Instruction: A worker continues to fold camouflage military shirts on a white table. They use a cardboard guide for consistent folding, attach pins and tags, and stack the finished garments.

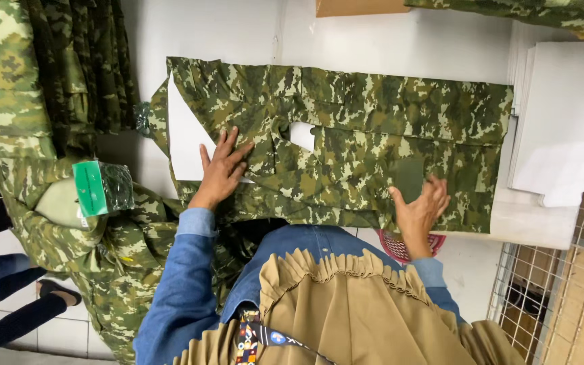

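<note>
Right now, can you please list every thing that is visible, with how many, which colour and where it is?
camouflage garment: one, green and tan, spread flat on the white table
white table: one, white, under the garment
white card: one, white, tucked inside the garment at its left end
white sheets: a stack, white, right of the garment
camouflage pile: several pieces, green, lower left beside the table
hanging camouflage clothes: several, green, upper left
green packet: one, green, on the pile
wire rack: one, white, lower right
pink basket: one, pink, under the table edge, mostly hidden
left hand: flat on the garment and card
right hand: pressing the garment's lower edge
</note>
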